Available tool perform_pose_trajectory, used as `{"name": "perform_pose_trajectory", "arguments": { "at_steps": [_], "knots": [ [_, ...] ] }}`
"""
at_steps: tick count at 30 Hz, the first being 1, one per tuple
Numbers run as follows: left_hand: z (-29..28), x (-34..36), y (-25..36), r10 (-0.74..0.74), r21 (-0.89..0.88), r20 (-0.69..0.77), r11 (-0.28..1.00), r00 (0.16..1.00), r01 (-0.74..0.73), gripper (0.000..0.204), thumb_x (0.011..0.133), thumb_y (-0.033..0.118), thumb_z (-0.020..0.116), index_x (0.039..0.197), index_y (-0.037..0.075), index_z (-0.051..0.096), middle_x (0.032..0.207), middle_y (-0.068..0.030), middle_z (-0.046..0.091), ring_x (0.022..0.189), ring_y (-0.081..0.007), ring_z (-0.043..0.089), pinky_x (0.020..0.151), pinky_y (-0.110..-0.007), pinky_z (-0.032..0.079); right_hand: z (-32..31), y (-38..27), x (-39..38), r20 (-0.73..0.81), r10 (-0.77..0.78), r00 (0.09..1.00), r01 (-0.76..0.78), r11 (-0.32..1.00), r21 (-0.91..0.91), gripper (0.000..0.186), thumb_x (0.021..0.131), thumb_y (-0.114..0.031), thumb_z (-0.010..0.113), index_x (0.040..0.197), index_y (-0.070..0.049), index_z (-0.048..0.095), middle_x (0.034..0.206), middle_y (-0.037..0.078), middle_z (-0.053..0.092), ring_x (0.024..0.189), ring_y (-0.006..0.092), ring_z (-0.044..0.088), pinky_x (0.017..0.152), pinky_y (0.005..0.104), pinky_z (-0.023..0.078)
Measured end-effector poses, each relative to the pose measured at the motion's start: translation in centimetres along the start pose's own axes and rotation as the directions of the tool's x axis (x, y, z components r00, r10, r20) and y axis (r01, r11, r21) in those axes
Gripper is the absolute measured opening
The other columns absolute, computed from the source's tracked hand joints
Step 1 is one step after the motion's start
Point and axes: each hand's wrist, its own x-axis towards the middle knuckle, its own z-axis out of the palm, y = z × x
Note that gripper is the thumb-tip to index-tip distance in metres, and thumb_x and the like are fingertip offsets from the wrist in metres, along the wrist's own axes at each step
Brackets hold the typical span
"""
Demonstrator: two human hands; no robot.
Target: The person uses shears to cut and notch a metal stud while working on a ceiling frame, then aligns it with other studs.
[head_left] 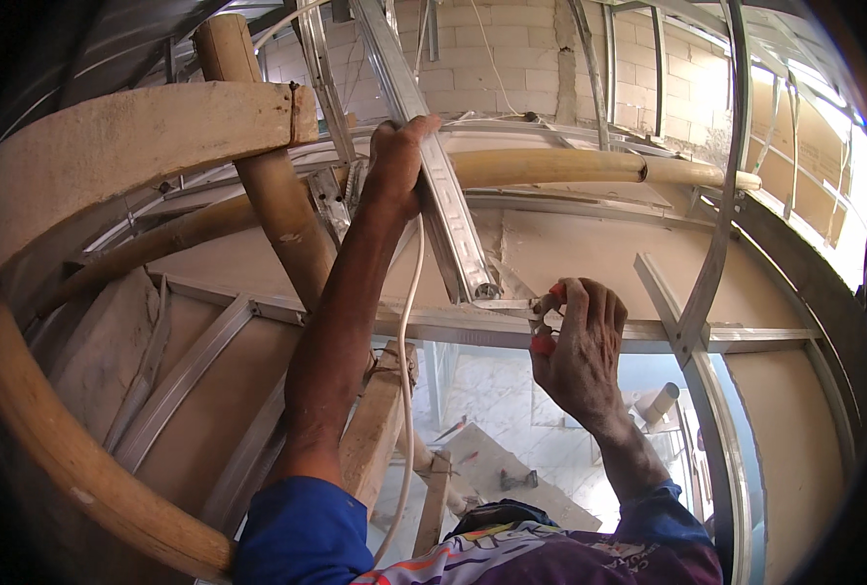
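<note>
Metal channel point(450, 210) runs from 12 o'clock to ctr of view; L hand point(399, 161), approx 11–12, fingers gripping its edge. R hand point(587, 336), btwn 3 & 4, fingers clasping red-handled pliers point(543, 343) nr channel's lower end. Bamboo pole point(551, 168) approx 1–2.

A long, silvery, ribbed metal channel point(450, 203) stretches away at a slant. A red-handled metal hand tool point(543, 343) is held just beside its near end.
</note>
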Motion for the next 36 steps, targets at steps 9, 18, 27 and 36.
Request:
{"name": "perform_pose_trajectory", "arguments": {
  "at_steps": [9,18,27,36],
  "knots": [
    [-0.7,0.7,-0.4,-0.028,-0.041,-0.021,0.999,0.999,0.027,0.024,0.080,0.019,0.061,0.093,0.001,0.051,0.067,-0.0105,0.050,0.047,-0.0219,0.054,0.036,-0.034,0.046,0.6,0.3,-0.1,-0.091,-0.019,0.996,0.013,0.998,-0.069,0.058,0.059,-0.003,0.068,0.110,0.001,0.041,0.102,0.015,0.043,0.097,0.0293,0.041,0.084,0.0446,0.028],
    [-0.5,0.6,-0.7,-0.064,-0.068,-0.066,0.996,0.996,0.059,0.024,0.078,0.017,0.061,0.090,-0.002,0.052,0.068,-0.0110,0.052,0.048,-0.0218,0.053,0.041,-0.036,0.047,0.2,0.3,-0.3,-0.098,-0.003,0.995,-0.004,0.997,-0.076,0.059,0.058,-0.003,0.068,0.110,0.001,0.041,0.101,0.014,0.043,0.096,0.0288,0.041,0.083,0.0436,0.028],
    [-1.3,1.4,-1.7,-0.091,-0.076,-0.118,0.994,0.989,0.082,0.024,0.079,0.017,0.061,0.090,-0.003,0.052,0.067,-0.0108,0.051,0.048,-0.0226,0.053,0.041,-0.036,0.047,1.0,0.8,0.0,-0.079,0.049,0.996,-0.051,0.998,-0.031,0.050,0.062,-0.003,0.066,0.106,0.000,0.043,0.099,0.012,0.045,0.093,0.0279,0.043,0.082,0.0429,0.028],
    [-0.8,0.9,-1.4,-0.087,-0.002,-0.105,0.996,0.991,0.087,0.027,0.079,0.022,0.062,0.093,0.002,0.049,0.062,-0.0099,0.049,0.045,-0.0218,0.052,0.039,-0.035,0.046,1.3,1.7,-0.7,0.287,0.087,0.954,-0.171,0.944,0.283,0.026,0.075,-0.007,0.060,0.099,-0.001,0.052,0.089,0.015,0.055,0.086,0.0309,0.055,0.076,0.0418,0.041]
  ]
}}
